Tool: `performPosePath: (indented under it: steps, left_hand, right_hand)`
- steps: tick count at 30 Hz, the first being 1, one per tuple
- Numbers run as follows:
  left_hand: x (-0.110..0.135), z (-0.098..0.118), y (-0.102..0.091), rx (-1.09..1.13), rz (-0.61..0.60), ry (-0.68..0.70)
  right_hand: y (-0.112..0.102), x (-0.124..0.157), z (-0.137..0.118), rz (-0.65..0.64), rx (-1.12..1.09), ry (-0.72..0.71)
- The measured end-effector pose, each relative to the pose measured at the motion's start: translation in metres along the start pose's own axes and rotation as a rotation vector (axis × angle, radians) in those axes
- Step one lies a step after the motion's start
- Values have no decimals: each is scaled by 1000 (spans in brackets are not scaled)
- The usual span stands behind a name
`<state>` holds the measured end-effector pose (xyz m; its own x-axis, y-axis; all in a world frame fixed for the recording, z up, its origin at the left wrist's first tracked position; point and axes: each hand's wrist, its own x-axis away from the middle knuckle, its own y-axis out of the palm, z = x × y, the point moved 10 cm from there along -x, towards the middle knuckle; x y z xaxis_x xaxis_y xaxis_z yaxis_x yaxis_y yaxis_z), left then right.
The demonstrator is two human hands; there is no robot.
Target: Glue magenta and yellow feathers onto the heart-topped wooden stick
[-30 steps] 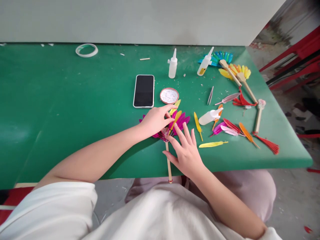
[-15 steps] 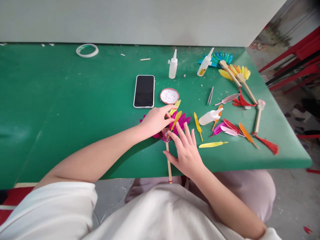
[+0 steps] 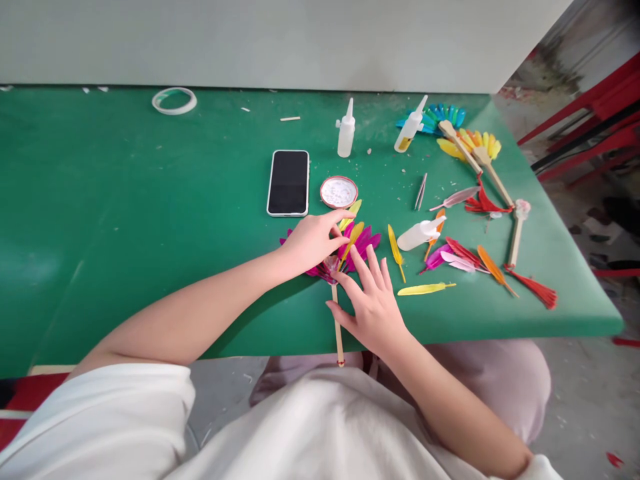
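Note:
A magenta feather fan (image 3: 364, 241) on a thin wooden stick (image 3: 339, 331) lies at the near edge of the green table (image 3: 125, 220). My left hand (image 3: 311, 239) rests on the fan's left side, fingers curled over the feathers, thumb and forefinger pinching a yellow feather (image 3: 351, 238) against it. My right hand (image 3: 373, 300) lies flat and open on the table, fingers spread, fingertips pressing the fan's base where the stick joins.
A black phone (image 3: 288, 182), a round lid (image 3: 339, 191), glue bottles (image 3: 345, 130) (image 3: 421, 233), tweezers (image 3: 421, 191) and loose yellow (image 3: 425, 289), red and orange feathers (image 3: 492, 265) lie to the right. Finished fans (image 3: 467, 143) sit at the far right. A tape ring (image 3: 174, 101) lies far left.

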<state>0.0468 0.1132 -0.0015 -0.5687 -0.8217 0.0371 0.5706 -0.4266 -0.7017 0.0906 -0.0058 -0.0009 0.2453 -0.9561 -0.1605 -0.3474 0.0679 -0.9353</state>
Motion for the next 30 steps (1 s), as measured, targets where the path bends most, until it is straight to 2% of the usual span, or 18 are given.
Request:
performPosePath:
  steps: [11, 17, 19, 21, 27, 30]
  left_hand:
    - [0, 1, -4, -44, 12, -7]
    - [-1, 0, -40, -63, 198, -17]
    - [-2, -3, -45, -68, 213, -29]
    - [-2, -4, -41, -75, 189, -35]
    - [-3, 1, -14, -45, 47, -13]
    - [-3, 4, -10, -26, 28, -9]
  right_hand:
    - [-2, 0, -2, 11, 3, -9]
    - [-3, 0, -1, 19, 4, -1]
    - [-3, 0, -1, 19, 5, -5]
    - [-3, -1, -1, 18, 6, -7]
    - [-1, 0, -2, 15, 9, -12]
    - [-1, 0, -2, 13, 9, -14]
